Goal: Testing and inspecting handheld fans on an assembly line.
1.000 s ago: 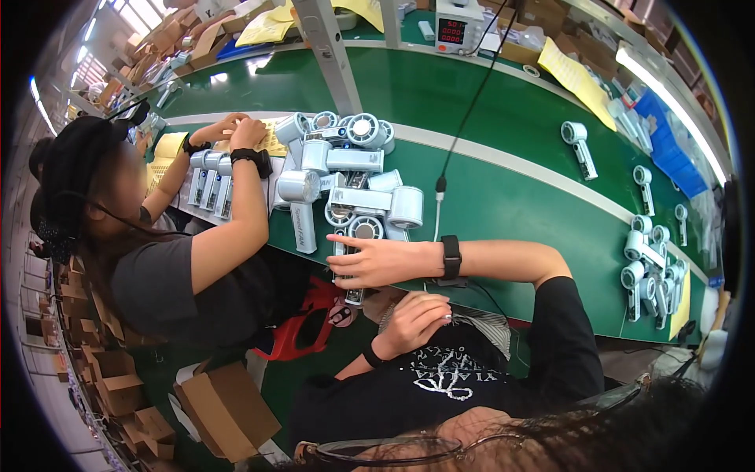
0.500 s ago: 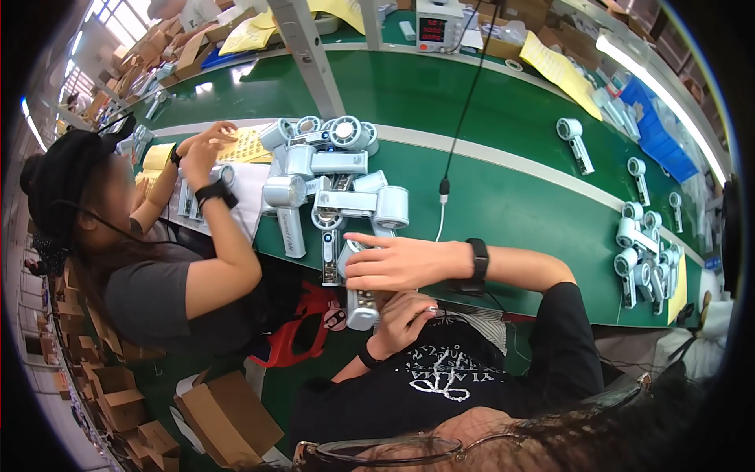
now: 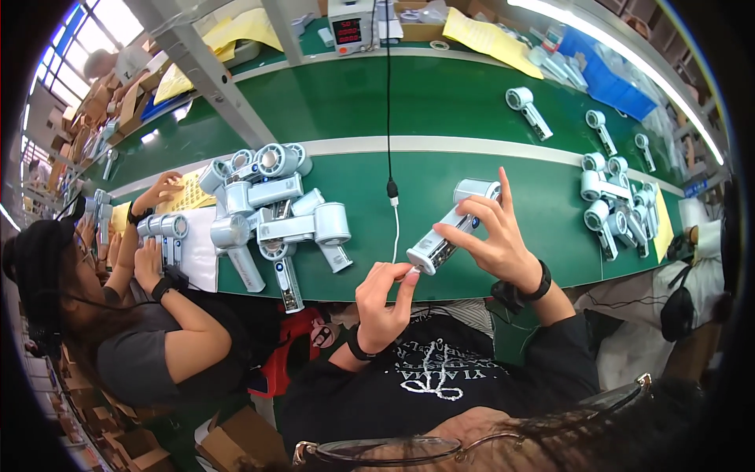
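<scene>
Above the bench's front edge, my right hand [image 3: 507, 252] grips a pale blue handheld fan [image 3: 434, 248], index finger stretched upward. The fan is tilted, its round head away from me and the handle end toward my left hand. The handle's side is uncovered, with inner parts showing. My left hand [image 3: 381, 308] pinches the small white plug of a charging cable [image 3: 395, 236] against the handle end; whether it is fully seated cannot be seen. To the left lies a heap of similar fans [image 3: 275, 212].
A co-worker [image 3: 157, 315] sits at the left, hands at other fans on a white sheet [image 3: 203, 263]. More fans [image 3: 617, 200] lie at the right end of the green bench [image 3: 448, 157]. A power supply [image 3: 351, 31] and blue bin [image 3: 609, 75] stand at the back.
My right hand has brought a fan from the left heap to the right, in front of me. My left hand has come up to the handle end. The view has shifted rightward.
</scene>
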The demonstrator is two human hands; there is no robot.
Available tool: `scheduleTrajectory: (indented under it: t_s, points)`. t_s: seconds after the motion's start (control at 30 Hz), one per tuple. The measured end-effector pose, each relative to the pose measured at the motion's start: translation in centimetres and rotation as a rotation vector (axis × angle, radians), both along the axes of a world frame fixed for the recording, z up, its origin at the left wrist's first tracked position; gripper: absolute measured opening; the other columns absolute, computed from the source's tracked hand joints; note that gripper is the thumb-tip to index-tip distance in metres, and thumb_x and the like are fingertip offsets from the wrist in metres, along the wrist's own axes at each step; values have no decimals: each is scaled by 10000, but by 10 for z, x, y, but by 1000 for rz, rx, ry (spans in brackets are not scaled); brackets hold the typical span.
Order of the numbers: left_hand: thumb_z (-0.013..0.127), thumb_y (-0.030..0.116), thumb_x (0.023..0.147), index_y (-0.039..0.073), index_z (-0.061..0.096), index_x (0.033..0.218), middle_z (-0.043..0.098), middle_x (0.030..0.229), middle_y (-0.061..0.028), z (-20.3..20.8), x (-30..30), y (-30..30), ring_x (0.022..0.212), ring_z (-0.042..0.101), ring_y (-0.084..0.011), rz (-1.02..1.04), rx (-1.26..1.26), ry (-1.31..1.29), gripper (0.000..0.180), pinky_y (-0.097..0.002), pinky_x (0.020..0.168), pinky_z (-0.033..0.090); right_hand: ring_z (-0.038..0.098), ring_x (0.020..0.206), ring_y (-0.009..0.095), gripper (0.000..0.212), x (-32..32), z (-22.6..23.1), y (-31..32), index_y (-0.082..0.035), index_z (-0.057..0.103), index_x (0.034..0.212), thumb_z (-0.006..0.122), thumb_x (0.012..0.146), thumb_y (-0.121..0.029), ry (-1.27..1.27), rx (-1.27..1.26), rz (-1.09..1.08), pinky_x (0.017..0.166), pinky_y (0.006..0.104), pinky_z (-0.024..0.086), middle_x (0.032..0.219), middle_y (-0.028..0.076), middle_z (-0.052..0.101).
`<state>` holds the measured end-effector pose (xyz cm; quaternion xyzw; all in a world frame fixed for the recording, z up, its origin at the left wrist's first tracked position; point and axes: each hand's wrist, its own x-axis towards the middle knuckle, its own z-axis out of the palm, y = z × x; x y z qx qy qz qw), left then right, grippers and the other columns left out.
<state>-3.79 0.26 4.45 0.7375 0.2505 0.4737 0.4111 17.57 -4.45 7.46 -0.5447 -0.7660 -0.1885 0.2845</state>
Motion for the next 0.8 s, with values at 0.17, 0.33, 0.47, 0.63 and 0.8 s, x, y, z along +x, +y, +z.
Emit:
scheduleTrajectory:
  t_s: [0.17, 0.33, 0.47, 0.63, 0.8]
  points:
    - [636, 1, 860, -55, 604, 872, 574, 683, -93, -5, 10, -1, 589, 546, -150, -44, -44, 34, 65, -254, 559, 417, 551, 980, 182, 472, 4, -8, -14, -283, 680, 1085, 661, 677, -46, -64, -7, -123, 1085, 680, 224, 996, 29, 486]
    - [647, 3, 853, -54, 610, 865, 587, 679, -104, -12, 16, 1, 584, 565, -174, -48, -108, 73, 69, -269, 553, 432, 547, 979, 167, 469, 7, -16, -17, -294, 679, 1094, 668, 671, -92, -154, 4, -161, 1055, 683, 261, 1000, 23, 487]
    - [655, 0, 842, -49, 616, 871, 609, 692, -120, -16, 14, 8, 586, 587, -200, -87, -5, 244, 69, -285, 553, 447, 548, 978, 162, 430, 7, -21, -18, -294, 680, 1094, 681, 690, -148, -259, 25, -157, 1024, 685, 297, 989, 13, 492]
    - [662, -1, 832, -45, 620, 873, 624, 705, -131, -24, 15, 6, 593, 603, -212, -117, 22, 322, 74, -292, 555, 459, 553, 966, 163, 382, 4, -22, -18, -295, 683, 1087, 694, 715, -209, -316, 9, -138, 991, 680, 334, 964, 3, 499]
    - [649, 0, 844, -43, 622, 895, 635, 771, -120, -36, 17, 5, 666, 614, -177, -152, -181, 265, 72, -288, 605, 468, 557, 974, 155, 319, 5, -17, -19, -291, 709, 1023, 697, 713, -211, -297, 1, -123, 977, 693, 338, 1014, -3, 529]
